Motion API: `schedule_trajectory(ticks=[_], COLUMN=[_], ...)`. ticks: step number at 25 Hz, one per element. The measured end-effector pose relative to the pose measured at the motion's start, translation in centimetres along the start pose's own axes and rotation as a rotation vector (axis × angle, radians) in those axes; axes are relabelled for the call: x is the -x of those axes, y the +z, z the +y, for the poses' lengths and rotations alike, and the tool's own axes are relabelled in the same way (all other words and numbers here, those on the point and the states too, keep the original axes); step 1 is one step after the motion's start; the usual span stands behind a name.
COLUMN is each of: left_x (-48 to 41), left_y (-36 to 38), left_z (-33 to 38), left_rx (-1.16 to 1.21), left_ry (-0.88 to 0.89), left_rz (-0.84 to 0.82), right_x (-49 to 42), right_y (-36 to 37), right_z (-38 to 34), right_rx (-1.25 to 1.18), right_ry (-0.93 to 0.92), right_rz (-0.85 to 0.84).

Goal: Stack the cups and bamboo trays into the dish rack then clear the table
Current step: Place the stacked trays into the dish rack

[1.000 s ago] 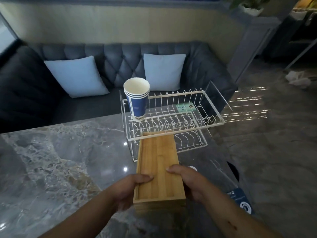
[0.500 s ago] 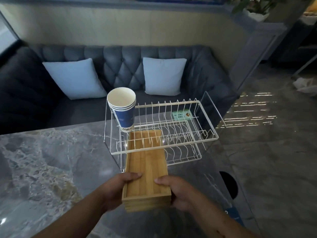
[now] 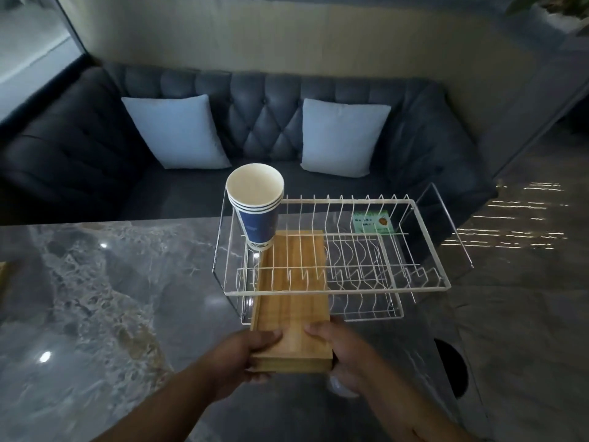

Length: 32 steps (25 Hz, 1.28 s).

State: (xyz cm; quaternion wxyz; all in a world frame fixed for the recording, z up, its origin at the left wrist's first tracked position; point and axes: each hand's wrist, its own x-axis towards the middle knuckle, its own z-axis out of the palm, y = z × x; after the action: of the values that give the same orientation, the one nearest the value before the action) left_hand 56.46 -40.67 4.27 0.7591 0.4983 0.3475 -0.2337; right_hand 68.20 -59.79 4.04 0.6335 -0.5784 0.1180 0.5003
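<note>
Trays [image 3: 291,314] slid deeper into rack [image 3: 382,289]; L hand [image 3: 242,358], R hand [image 3: 347,352] gripping.

Bamboo trays [image 3: 293,301] tan, straight-grained. Cups [image 3: 256,205] navy outside, cream inside. Dish rack [image 3: 338,291] white wire; green label [image 3: 371,222] on it. Table [image 3: 105,301] grey marble, pale-veined. Sofa [image 3: 255,113] dark grey, diamond-tufted; cushions [image 3: 177,130] pale blue-white.

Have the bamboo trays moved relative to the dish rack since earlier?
Yes: the bamboo trays slid deeper into the dish rack, far end now past its front rail, near the cups.
</note>
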Motion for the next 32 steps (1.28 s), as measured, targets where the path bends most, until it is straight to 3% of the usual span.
schedule_trajectory(ticks=[7, 12, 24, 32], left_x=[-2.3, -4.2, -6.5, -6.2], left_y=[-0.5, -0.5, -1.7, -2.0], left_z=[0.8, 1.3, -0.1, 0.5], left_rx=[0.066, 0.112, 0.095, 0.013], left_ry=[0.085, 0.093, 0.077, 0.063], left_rz=[0.064, 0.082, 0.131, 0.2], right_x=[-1.4, -3.0, -5.2, -5.1], right_y=[0.6, 0.4, -0.6, -0.4], right_z=[-2.9, -4.7, -5.0, -4.6], right_rx=[-0.007, 0.045, 0.124, 0.443], right_ry=[-0.046, 0.097, 0.206, 0.226], right_rz=[-0.035, 0.02, -0.031, 0.1])
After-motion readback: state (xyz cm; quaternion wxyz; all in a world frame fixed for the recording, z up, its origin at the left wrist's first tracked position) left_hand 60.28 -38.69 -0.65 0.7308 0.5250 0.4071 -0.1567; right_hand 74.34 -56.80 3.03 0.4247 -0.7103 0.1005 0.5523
